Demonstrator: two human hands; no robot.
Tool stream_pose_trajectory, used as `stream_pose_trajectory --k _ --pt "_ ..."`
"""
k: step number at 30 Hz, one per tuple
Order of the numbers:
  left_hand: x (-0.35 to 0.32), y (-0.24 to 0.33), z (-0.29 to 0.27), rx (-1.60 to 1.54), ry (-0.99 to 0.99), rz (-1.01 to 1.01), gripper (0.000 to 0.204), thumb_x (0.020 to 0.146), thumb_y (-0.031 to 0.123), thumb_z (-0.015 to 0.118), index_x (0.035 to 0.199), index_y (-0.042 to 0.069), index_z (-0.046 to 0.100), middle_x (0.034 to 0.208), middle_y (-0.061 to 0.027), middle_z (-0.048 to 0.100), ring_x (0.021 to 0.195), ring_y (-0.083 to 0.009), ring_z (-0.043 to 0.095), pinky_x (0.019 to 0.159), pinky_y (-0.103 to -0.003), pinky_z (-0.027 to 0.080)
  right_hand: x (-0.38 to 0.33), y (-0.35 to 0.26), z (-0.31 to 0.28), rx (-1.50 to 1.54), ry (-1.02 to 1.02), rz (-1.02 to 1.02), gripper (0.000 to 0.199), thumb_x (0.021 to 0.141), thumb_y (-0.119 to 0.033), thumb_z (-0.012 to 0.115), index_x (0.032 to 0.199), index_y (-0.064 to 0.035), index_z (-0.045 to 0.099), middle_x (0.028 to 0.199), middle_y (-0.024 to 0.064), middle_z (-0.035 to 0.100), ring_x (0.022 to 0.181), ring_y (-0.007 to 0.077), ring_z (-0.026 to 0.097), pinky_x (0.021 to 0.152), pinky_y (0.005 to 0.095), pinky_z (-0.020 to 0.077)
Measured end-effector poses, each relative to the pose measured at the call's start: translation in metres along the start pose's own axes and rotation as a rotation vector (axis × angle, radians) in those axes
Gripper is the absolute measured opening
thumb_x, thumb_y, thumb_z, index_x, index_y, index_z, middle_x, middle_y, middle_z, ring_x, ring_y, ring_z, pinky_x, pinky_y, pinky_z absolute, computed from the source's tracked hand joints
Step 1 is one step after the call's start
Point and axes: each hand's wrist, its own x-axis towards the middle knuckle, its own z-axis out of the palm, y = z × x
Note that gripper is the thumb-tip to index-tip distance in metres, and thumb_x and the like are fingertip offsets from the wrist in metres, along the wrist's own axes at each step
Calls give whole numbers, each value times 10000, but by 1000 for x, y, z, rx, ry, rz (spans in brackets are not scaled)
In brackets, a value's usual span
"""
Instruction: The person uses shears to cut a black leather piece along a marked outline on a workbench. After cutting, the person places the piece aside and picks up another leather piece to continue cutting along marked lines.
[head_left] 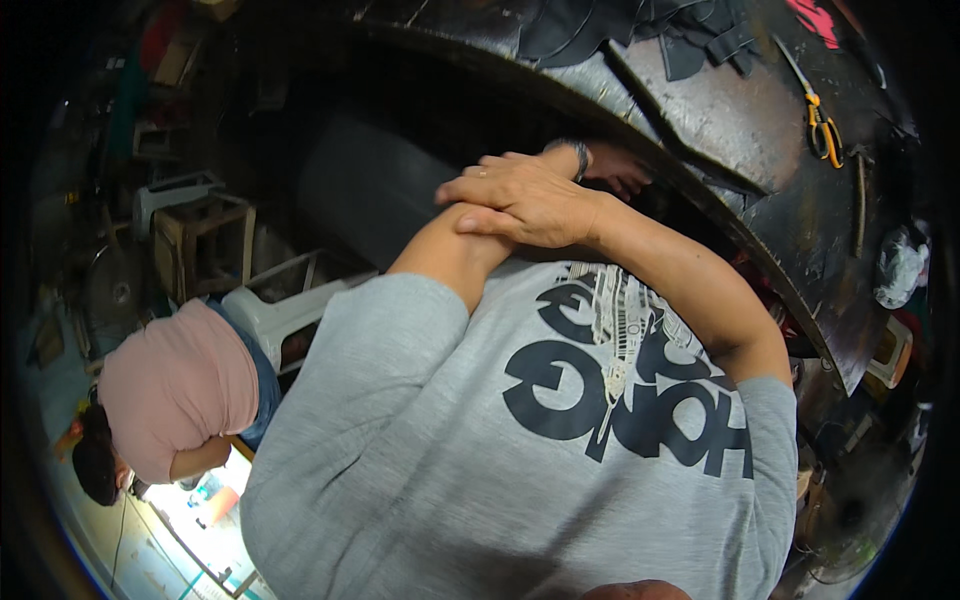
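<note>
Right now the right hand lies flat across the left forearm, fingers stretched and loosely draped, holding nothing but the arm beneath it. The left hand (a dark band on its wrist) pokes out at 1 o'clock from the right hand, just at the rim of the dark, scuffed curved worktable. Its fingers are partly hidden, so I cannot tell whether they are curled around anything.

Nearest thing to that left hand is the flat dark grey sheet with straight edges, lying on the worktable at 1 o'clock from it, near but not touching. It looks stiff and fairly heavy, probably with hard edges and a dull, unslippery face. A hold on its near long edge with both hands would likely suit it better than a pinch at a corner.

Farther out, at 3 o'clock from the sheet, lie yellow-handled scissors. A heap of limp black cut pieces sits at its 11 o'clock.

At 8 o'clock from the hands, well apart, a person in a pink shirt bends over beside a white plastic stool.
</note>
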Motion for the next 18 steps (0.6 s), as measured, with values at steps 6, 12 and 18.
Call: stream_pose_trajectory --k 6,12,18 --pt "9 -74 25 1064 467 740 425 853 277 635 1274 253 585 1338 -91 545 1200 -329 529 983 -493 450 -63 18 5 -345 -33 190 581 870 -512 578 1320 -151 517 1165 123 628 1091 329 586 909 442 475" --pt "-84 -41 31 1190 482 169 596 892 484 538 1417 229 418 1435 -201 428 1100 -377 593 958 -450 459 -137 -3 -69 30 388 440 261 863 -215 697 1036 -21 676 884 118 688 789 229 665 740 330 515" --pt "-157 -35 39 654 705 -135 949 920 616 470 1409 -162 236 1328 -395 428 1187 -425 528 994 -430 412 -206 44 -157 -370 1219 547 251 901 -199 653 1101 -50 678 994 79 689 879 185 636 783 304 491"
